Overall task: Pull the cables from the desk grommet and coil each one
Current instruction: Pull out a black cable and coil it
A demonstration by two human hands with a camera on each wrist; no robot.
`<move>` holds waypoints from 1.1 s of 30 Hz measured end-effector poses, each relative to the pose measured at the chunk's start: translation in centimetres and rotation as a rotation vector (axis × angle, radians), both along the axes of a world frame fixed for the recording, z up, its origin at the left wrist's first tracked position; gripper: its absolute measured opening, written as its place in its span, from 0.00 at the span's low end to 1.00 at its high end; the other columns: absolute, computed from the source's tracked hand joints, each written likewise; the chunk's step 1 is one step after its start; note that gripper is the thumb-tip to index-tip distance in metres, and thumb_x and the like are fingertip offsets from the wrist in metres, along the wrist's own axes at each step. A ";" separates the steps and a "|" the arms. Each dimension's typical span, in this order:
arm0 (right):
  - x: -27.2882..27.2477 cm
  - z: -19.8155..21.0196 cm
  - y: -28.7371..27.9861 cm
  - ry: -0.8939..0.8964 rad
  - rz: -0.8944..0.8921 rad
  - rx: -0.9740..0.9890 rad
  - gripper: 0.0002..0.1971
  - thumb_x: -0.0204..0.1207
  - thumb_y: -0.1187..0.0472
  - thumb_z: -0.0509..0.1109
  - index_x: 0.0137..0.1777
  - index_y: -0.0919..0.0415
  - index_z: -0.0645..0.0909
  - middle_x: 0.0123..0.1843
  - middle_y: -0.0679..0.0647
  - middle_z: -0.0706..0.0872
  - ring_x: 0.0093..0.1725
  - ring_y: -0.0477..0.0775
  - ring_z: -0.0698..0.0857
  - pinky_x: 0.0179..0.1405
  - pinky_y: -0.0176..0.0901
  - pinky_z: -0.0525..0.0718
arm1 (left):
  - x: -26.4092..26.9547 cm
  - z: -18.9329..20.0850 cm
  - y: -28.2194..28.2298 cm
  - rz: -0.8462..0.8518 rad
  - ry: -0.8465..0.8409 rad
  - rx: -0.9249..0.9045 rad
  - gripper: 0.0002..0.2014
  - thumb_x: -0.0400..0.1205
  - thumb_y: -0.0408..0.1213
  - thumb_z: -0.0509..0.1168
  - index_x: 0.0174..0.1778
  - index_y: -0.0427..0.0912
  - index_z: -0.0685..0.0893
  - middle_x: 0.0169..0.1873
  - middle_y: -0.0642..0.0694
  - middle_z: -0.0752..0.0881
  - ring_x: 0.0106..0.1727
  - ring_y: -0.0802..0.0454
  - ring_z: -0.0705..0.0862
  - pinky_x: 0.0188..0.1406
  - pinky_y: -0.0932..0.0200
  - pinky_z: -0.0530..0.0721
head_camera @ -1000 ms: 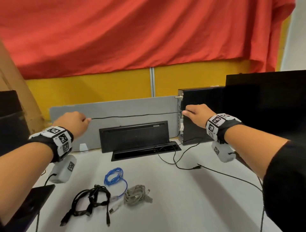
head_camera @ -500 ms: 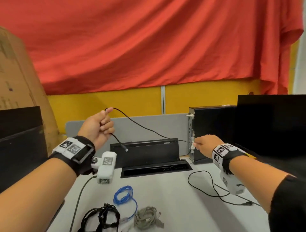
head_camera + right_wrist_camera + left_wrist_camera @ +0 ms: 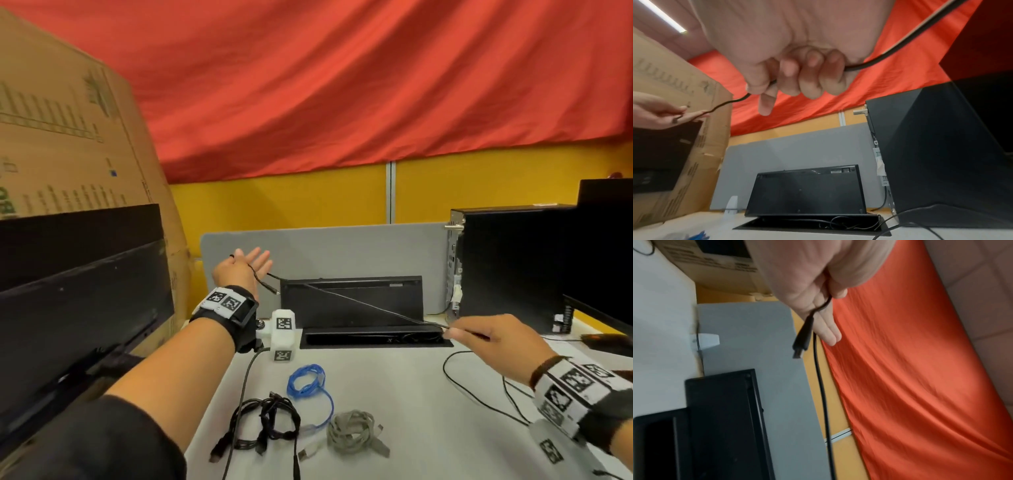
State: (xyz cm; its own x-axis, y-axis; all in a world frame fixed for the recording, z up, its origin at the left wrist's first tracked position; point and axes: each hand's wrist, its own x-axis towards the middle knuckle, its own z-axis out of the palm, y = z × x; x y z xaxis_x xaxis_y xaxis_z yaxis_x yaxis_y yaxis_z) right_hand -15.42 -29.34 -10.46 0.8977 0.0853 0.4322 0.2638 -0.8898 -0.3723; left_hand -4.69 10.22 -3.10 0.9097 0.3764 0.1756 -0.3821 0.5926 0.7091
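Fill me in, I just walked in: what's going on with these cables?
A person is handling a thin black cable. The left hand pinches its plug end under the thumb, fingers straight; the right hand grips it further along, by the open grommet. A black coil, a blue coil and a grey coil lie on the desk.

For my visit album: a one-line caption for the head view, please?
Left hand and right hand hold a thin black cable stretched above the open desk grommet, three coiled cables lying nearer.
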 end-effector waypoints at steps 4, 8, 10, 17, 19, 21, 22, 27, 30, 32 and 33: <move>-1.0 0.3 0.2 -0.053 0.056 0.037 0.09 0.78 0.43 0.65 0.38 0.29 0.83 0.35 0.30 0.86 0.36 0.39 0.85 0.35 0.36 0.81 | 0.9 -1.1 -0.1 0.199 0.161 0.549 0.07 0.85 0.26 0.58 0.44 0.39 0.79 0.50 0.33 0.84 0.51 0.40 0.84 0.60 0.45 0.82; -1.7 2.2 0.4 -0.137 0.151 0.158 0.09 0.79 0.52 0.66 0.40 0.40 0.86 0.35 0.43 0.89 0.38 0.42 0.86 0.38 0.39 0.84 | 0.4 -2.9 -1.3 0.142 0.217 1.080 0.07 0.87 0.28 0.58 0.48 0.44 0.78 0.54 0.45 0.81 0.57 0.47 0.79 0.68 0.47 0.77; -1.7 3.3 0.4 -0.177 0.146 0.194 0.09 0.81 0.56 0.66 0.43 0.46 0.86 0.36 0.49 0.89 0.39 0.48 0.87 0.36 0.34 0.82 | -0.4 -4.0 -2.5 0.046 0.193 1.431 0.12 0.87 0.26 0.55 0.64 0.37 0.79 0.63 0.43 0.82 0.66 0.44 0.79 0.69 0.51 0.74; 0.0 5.8 -2.0 -0.347 -0.082 0.347 0.10 0.82 0.56 0.66 0.43 0.46 0.87 0.23 0.40 0.81 0.24 0.35 0.78 0.23 0.24 0.69 | -6.0 -4.6 -7.5 -0.608 0.143 1.593 0.13 0.89 0.28 0.52 0.59 0.28 0.80 0.29 0.42 0.87 0.28 0.54 0.85 0.50 0.57 0.88; 0.6 5.3 -3.2 -0.341 -0.175 0.339 0.09 0.82 0.54 0.66 0.44 0.46 0.87 0.24 0.42 0.82 0.23 0.39 0.78 0.22 0.28 0.69 | -7.5 -4.2 -8.1 -0.761 0.133 1.473 0.16 0.90 0.29 0.51 0.56 0.32 0.85 0.21 0.46 0.81 0.24 0.52 0.78 0.44 0.59 0.85; 1.4 4.5 -4.2 -0.309 -0.241 0.295 0.09 0.82 0.53 0.66 0.44 0.47 0.87 0.28 0.45 0.84 0.26 0.42 0.80 0.24 0.33 0.71 | -8.8 -3.8 -8.6 -0.954 0.137 1.265 0.21 0.90 0.31 0.50 0.47 0.40 0.91 0.19 0.47 0.73 0.26 0.49 0.70 0.59 0.52 0.84; 1.8 3.9 -4.5 -0.280 -0.265 0.275 0.09 0.82 0.53 0.65 0.44 0.46 0.86 0.30 0.46 0.84 0.28 0.45 0.81 0.25 0.34 0.72 | -9.3 -3.6 -8.7 -1.052 0.132 1.138 0.23 0.90 0.31 0.50 0.46 0.39 0.91 0.19 0.48 0.69 0.25 0.49 0.65 0.66 0.44 0.82; 3.1 0.7 -4.1 -0.012 -0.320 0.142 0.10 0.82 0.54 0.63 0.41 0.46 0.82 0.35 0.48 0.85 0.36 0.48 0.83 0.30 0.38 0.77 | -11.0 -2.8 -10.2 -1.240 0.003 0.562 0.20 0.88 0.33 0.51 0.71 0.23 0.75 0.17 0.52 0.64 0.16 0.57 0.61 0.70 0.34 0.76; 2.7 -1.8 -2.3 0.197 -0.225 -0.008 0.12 0.82 0.59 0.60 0.40 0.47 0.81 0.40 0.48 0.84 0.39 0.47 0.82 0.35 0.40 0.79 | -11.0 -2.7 -11.2 -1.127 -0.054 0.419 0.21 0.90 0.34 0.48 0.73 0.23 0.71 0.15 0.50 0.66 0.14 0.57 0.69 0.69 0.36 0.78; 1.9 -3.3 -0.8 0.297 -0.159 -0.105 0.12 0.81 0.61 0.57 0.41 0.49 0.80 0.43 0.47 0.84 0.42 0.48 0.82 0.44 0.44 0.83 | -10.7 -2.6 -11.7 -1.076 -0.051 0.363 0.22 0.90 0.36 0.48 0.72 0.22 0.71 0.14 0.50 0.65 0.14 0.57 0.69 0.63 0.39 0.83; 1.4 -3.8 -0.1 0.318 -0.139 -0.154 0.12 0.81 0.60 0.56 0.41 0.49 0.79 0.43 0.47 0.84 0.43 0.49 0.82 0.46 0.45 0.83 | -10.6 -2.6 -11.8 -1.067 -0.049 0.337 0.21 0.90 0.36 0.49 0.71 0.21 0.71 0.13 0.50 0.65 0.13 0.57 0.68 0.59 0.41 0.85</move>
